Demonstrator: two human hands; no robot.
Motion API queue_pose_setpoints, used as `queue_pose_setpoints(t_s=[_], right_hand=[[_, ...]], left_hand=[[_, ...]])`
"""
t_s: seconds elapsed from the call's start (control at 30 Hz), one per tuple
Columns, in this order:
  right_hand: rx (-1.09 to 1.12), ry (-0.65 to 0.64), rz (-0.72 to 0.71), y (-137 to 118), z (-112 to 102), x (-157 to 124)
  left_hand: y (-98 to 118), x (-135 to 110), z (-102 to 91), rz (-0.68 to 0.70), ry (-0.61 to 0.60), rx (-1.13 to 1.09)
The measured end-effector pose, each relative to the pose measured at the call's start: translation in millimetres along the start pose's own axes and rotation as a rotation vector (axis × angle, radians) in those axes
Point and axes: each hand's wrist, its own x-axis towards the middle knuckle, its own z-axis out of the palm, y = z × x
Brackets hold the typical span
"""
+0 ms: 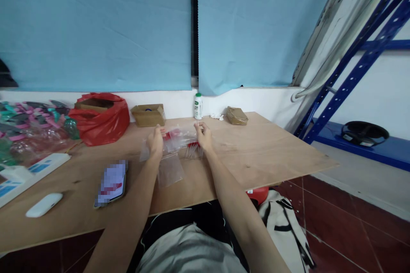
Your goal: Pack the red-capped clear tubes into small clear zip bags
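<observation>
Between my hands a clear plastic bag [183, 140] is stretched out above the table, with something red showing at its left part. My left hand [155, 141] is closed on the bag's left side, though its grip is partly hidden. At the right end, my right hand [204, 135] pinches the bag between thumb and fingers. Just below the bag lie several thin, pale sticks [193, 151] with red ends; their kind is too small to tell. Flat clear bags [170, 170] rest on the wood nearer to me.
On the wooden table [256, 153] are a phone [111, 183], a white case [44, 204], a power strip [35, 177], a red bag [102, 126], spray bottles [32, 132], an open cardboard box [149, 116], a white bottle [198, 106] and a brown package [237, 115]. Blue shelving [333, 81] stands right.
</observation>
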Motion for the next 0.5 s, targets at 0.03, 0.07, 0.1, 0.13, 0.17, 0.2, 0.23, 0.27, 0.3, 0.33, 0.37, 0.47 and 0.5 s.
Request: queue_pose_setpoints(t_s=[0.03, 0.07, 0.1, 0.13, 0.17, 0.2, 0.23, 0.27, 0.3, 0.33, 0.37, 0.47, 0.5], right_hand=[[0.018, -0.049, 0.004, -1, 2, 0], [0.035, -0.100, 0.012, -2, 3, -1], [0.052, -0.149, 0.028, -4, 6, -2], [0.070, -0.198, 0.049, -5, 8, -3], [0.088, -0.244, 0.073, -7, 10, -5], [0.103, -0.283, 0.095, -9, 12, -6], [0.114, -0.316, 0.111, -11, 13, -8], [0.121, -0.343, 0.119, -12, 14, -10], [0.125, -0.365, 0.122, -13, 14, -11], [0.128, -0.382, 0.123, -14, 14, -12], [0.131, -0.396, 0.124, -14, 14, -13], [0.145, -0.412, 0.122, -15, 13, -13], [0.145, -0.405, 0.116, -14, 13, -13]], left_hand=[[5, 3, -3.0, -0.038, 0.039, -0.047], [11, 5, -5.5, -0.041, 0.047, -0.094], [17, 5, -7.3, -0.005, 0.036, -0.128], [23, 4, -8.4, 0.063, -0.001, -0.128], [29, 2, -8.7, 0.148, -0.052, -0.102], [33, -2, -8.3, 0.233, -0.124, -0.055], [37, -5, -7.3, 0.305, -0.208, 0.000], [38, -10, -5.9, 0.357, -0.295, 0.060], [39, -13, -4.3, 0.393, -0.378, 0.119], [38, -17, -2.8, 0.418, -0.448, 0.170], [37, -20, -1.4, 0.435, -0.499, 0.212], [33, -24, 0.5, 0.478, -0.565, 0.254], [32, -24, 0.5, 0.484, -0.572, 0.245]])
